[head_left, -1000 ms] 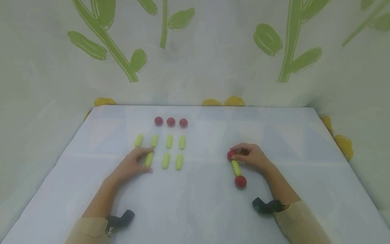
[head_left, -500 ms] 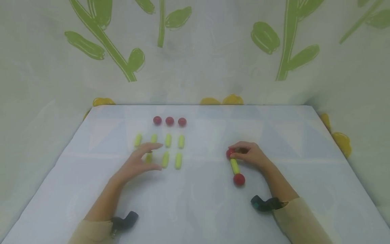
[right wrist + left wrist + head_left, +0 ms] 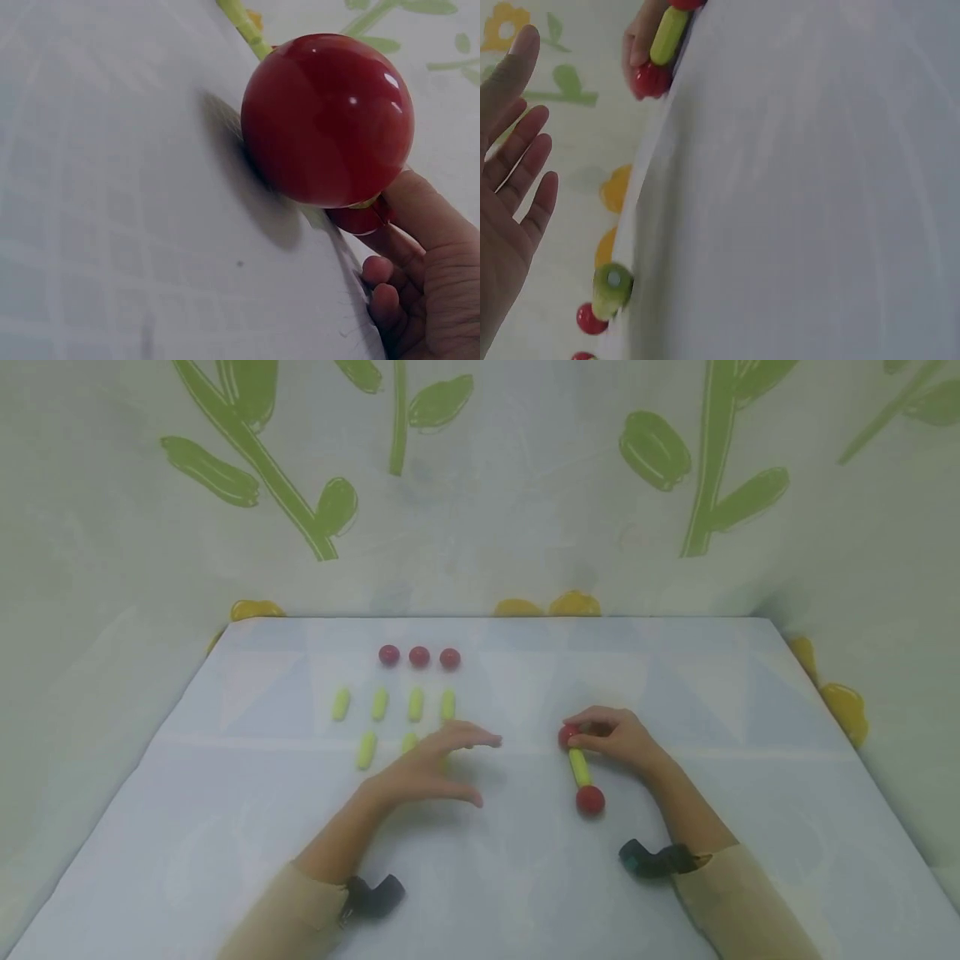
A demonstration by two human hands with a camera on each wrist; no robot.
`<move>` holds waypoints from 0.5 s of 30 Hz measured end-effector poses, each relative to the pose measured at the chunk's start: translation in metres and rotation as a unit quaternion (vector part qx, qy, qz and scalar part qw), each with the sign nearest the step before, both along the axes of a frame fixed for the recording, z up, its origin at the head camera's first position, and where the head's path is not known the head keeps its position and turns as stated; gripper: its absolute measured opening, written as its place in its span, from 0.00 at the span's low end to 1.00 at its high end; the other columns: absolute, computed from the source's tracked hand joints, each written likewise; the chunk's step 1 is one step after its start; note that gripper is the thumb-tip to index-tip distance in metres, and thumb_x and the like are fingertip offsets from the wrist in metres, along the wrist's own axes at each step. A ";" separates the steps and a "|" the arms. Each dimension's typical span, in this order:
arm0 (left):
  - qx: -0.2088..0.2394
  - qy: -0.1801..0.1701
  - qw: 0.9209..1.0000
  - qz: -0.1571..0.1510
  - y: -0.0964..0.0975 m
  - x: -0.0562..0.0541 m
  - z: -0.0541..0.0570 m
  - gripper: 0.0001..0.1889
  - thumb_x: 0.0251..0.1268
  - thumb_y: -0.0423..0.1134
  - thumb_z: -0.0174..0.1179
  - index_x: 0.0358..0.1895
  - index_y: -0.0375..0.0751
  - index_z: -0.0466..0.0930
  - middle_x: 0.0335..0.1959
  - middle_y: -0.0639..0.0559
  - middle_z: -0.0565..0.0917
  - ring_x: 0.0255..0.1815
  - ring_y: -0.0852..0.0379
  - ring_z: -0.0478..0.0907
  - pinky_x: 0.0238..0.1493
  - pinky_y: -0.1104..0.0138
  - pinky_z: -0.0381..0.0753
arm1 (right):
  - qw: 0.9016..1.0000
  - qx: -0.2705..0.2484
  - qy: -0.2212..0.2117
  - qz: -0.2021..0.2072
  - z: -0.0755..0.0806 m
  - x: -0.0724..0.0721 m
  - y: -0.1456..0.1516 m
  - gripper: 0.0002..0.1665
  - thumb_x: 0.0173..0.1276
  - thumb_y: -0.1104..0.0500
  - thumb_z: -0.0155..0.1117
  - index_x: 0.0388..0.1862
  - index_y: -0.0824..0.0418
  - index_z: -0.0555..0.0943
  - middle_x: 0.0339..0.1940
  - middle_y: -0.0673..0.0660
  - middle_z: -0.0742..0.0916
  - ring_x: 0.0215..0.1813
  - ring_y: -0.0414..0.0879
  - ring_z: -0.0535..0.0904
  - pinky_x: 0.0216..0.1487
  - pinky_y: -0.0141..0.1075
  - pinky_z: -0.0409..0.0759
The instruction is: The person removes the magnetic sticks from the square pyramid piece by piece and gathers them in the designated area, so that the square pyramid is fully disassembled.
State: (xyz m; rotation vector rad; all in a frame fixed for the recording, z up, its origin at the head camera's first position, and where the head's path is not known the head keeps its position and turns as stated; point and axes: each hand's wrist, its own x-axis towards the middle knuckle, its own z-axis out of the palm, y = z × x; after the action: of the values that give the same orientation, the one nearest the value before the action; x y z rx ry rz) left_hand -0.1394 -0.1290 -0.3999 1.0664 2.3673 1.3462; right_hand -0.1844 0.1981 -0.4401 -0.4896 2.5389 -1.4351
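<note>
My right hand [image 3: 621,742] pinches a red ball [image 3: 567,737] between thumb and fingers. A yellow-green rod [image 3: 579,768] joins that ball to a second, nearer red ball [image 3: 590,800], which fills much of the right wrist view. My left hand [image 3: 420,770] hovers over the table, thumb and fingers spread apart, holding nothing. Below it, partly covered, are two loose yellow-green rods; a third rod [image 3: 366,750] of that near row lies in plain sight. In the left wrist view, the left palm [image 3: 506,225] and separated fingers are bare.
Beyond the left hand, several rods [image 3: 380,703] lie in a row. Three red balls [image 3: 419,657] line up farther back. All lie on a white table [image 3: 525,877]; a wall [image 3: 525,510] with painted green leaves stands behind.
My left hand has lifted off a rod in the near row, spread its fingers and moved right towards the middle. The right hand keeps its pinch on the ball, almost in place.
</note>
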 end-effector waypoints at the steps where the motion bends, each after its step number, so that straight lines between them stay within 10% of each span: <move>1: -0.005 -0.003 1.000 -0.008 0.006 -0.001 -0.001 0.36 0.45 0.43 0.74 0.62 0.47 0.72 0.60 0.61 0.74 0.62 0.62 0.66 0.64 0.61 0.69 | 1.000 0.002 0.001 -0.001 0.000 0.000 0.000 0.20 0.57 0.49 0.71 0.47 0.55 0.84 0.39 0.50 0.85 0.41 0.46 0.76 0.41 0.32 0.77; 15: 0.006 0.011 0.996 -0.093 0.090 -0.013 -0.018 0.29 0.51 0.41 0.71 0.59 0.44 0.74 0.47 0.53 0.77 0.49 0.60 0.73 0.52 0.71 0.75 | 1.000 -0.013 0.013 0.024 0.000 0.000 0.001 0.20 0.59 0.49 0.70 0.49 0.53 0.83 0.42 0.49 0.86 0.44 0.45 0.79 0.46 0.32 0.79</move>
State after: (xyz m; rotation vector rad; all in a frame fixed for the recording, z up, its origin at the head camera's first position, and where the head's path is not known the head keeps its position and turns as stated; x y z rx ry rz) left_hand -0.1524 -0.0388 -0.4177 1.2753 2.2129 1.2902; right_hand -0.1844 0.1993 -0.4403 -0.5736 2.5124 -1.4565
